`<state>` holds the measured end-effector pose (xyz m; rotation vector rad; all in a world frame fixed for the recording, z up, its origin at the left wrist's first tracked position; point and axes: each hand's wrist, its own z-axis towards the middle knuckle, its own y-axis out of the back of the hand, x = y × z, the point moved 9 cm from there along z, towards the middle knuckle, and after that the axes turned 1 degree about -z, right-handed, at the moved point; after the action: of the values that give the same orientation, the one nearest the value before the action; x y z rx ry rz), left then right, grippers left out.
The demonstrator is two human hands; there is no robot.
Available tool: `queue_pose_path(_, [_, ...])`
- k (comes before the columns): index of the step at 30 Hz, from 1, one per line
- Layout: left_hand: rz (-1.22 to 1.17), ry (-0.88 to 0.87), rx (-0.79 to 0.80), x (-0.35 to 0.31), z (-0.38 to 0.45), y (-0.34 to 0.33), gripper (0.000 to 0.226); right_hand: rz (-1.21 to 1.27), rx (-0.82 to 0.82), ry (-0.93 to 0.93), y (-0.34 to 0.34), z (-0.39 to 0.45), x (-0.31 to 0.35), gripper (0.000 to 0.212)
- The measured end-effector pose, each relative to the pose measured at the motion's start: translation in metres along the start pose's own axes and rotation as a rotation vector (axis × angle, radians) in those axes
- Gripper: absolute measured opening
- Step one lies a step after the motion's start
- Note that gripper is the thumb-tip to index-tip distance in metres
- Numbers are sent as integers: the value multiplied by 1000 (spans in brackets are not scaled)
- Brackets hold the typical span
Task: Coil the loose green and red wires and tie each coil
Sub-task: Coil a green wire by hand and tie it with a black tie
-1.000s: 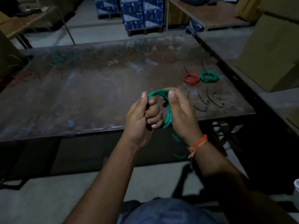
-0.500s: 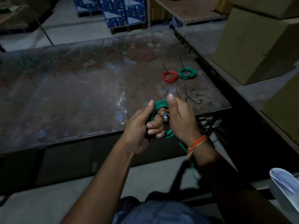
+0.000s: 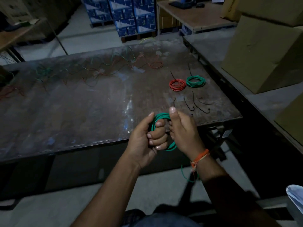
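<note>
We find the work at the coiling step for a green wire: a green coil (image 3: 161, 128) is held in the air over the near edge of the table (image 3: 73, 115), with a loose green tail (image 3: 184, 175) hanging below the right wrist toward the floor, so we judge the winding not yet finished. The left hand (image 3: 147, 140) is clamped on the coil, its fingers curled through the loops and its thumb raised along the outer side. The right hand (image 3: 183, 131) is closed on the opposite side of the same coil, thumb upright at the top of the loops; its fingers lie behind the coil and we cannot tell exactly how they pinch it. Beyond the held coil, toward the far right part of the table, lie a finished red coil (image 3: 177, 85) and a finished green coil (image 3: 196, 81), side by side, each with a dark tie projecting. Between those and the held coil lie several loose black ties (image 3: 195, 104). Uncoiled green and red wires (image 3: 101, 68) are strewn across the far side of the table. In our judgement the next move calls for drawing in the hanging tail, then keeping one hand tight on the loops while the other fetches a tie.
</note>
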<state>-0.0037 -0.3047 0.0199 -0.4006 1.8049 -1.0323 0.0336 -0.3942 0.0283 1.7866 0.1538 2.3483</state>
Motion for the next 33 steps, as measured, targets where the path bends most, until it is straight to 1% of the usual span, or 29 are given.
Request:
queue_pose_path(3, [-55, 24, 93, -1, -2, -3, 31, -24, -16, 7, 1, -1, 5, 58])
queue_pose_path(6, [-133, 23, 120, 2, -2, 0, 28, -11, 13, -5, -1, -2, 4, 57])
queue_pose_path(8, [-167, 9, 88, 1, 0, 3, 28, 22, 58, -33, -1, -3, 2, 55])
queue_pose_path(11, [-217, -48, -11, -10, 2, 12, 29, -55, 129, -37, 1, -7, 1, 49])
queue_pose_path(14, [-228, -121, -84, -28, 4, 25, 32, -90, 244, -69, 2, -12, -9, 39])
queue_pose_path(17, [-226, -198, -141, -44, 2, 38, 31, -256, 330, 10, 10, -15, -13, 24])
queue_pose_path(19, [-225, -270, -167, -55, -1, 45, 29, -390, 318, 98, 23, -16, -9, 15])
queue_pose_path(22, [-238, -375, -202, -72, -3, 53, 33, -541, 285, 212, 39, -19, 1, 14])
queue_pose_path(24, [-261, -428, -194, -82, -4, 56, 34, -529, 282, 253, 44, -20, 4, 12])
queue_pose_path(26, [-263, -467, -194, -90, -5, 59, 32, -522, 297, 309, 44, -23, 7, 15])
queue_pose_path(28, [-185, -481, -250, -92, -5, 62, 33, -525, 334, 381, 35, -27, 16, 20])
queue_pose_path(29, [-103, -492, -294, -92, -5, 63, 32, -512, 354, 419, 28, -29, 22, 21])
queue_pose_path(31, [116, -535, -384, -93, -6, 62, 32, -473, 393, 494, 12, -33, 38, 21])
queue_pose_path(32, [233, -559, -407, -93, -8, 56, 35, -466, 408, 530, 3, -34, 47, 21])
queue_pose_path(33, [363, -585, -421, -94, -9, 51, 43, -469, 414, 565, -4, -34, 56, 21])
